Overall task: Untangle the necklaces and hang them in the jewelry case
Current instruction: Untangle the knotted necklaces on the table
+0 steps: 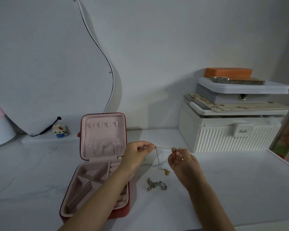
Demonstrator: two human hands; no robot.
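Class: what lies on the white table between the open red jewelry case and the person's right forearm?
In the head view, a tangled silver chain.

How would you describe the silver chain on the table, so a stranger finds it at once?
Start from the open red jewelry case on the white table. Just right of it, between the two forearms, lies the silver chain. Unlike the thin gold necklace held above, it is chunky, bunched and untouched.

Two hands – left hand (137,153), right hand (182,160). One fine gold necklace (158,160) strung between them. One silver chain heap (156,186) below right hand. One open jewelry case (97,165) under left forearm – four hooks in lid. Three stacked boxes beyond right hand.
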